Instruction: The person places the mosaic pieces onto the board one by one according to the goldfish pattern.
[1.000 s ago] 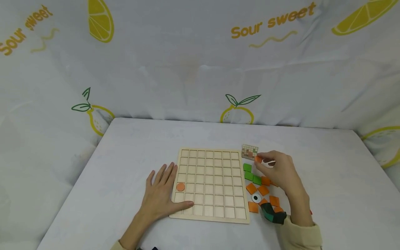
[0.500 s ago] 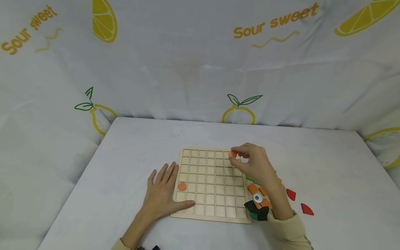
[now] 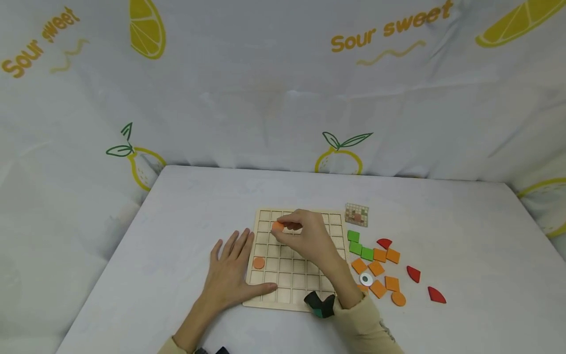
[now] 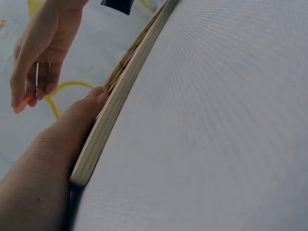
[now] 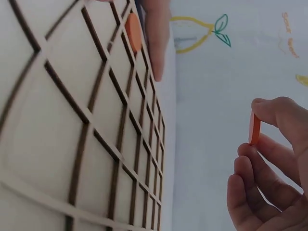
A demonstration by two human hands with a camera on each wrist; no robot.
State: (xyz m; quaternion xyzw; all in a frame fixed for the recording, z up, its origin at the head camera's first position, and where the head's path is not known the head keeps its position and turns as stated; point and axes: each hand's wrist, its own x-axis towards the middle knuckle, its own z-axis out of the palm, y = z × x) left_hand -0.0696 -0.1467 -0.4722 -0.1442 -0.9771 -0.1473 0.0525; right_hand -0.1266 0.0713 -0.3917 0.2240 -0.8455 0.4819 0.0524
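A wooden grid board lies on the white table. My left hand rests along its left side with fingers spread, the thumb reaching over the lower-left squares. One orange disc sits in a square of the leftmost column, near those fingers. Over the board's upper-left part, my right hand pinches a second orange disc between thumb and fingertips. The right wrist view shows this held disc edge-on, raised off the grid. The right forearm hides part of the board's lower right.
Right of the board lie green squares, several orange squares, red quarter-circle pieces, another orange disc and a white disc with a black centre. A small pattern card lies at the board's upper-right corner.
My right hand has carried the pinched orange disc leftward from beside the pattern card to over the board's upper left, uncovering the loose pieces. The left hand has stayed in place.
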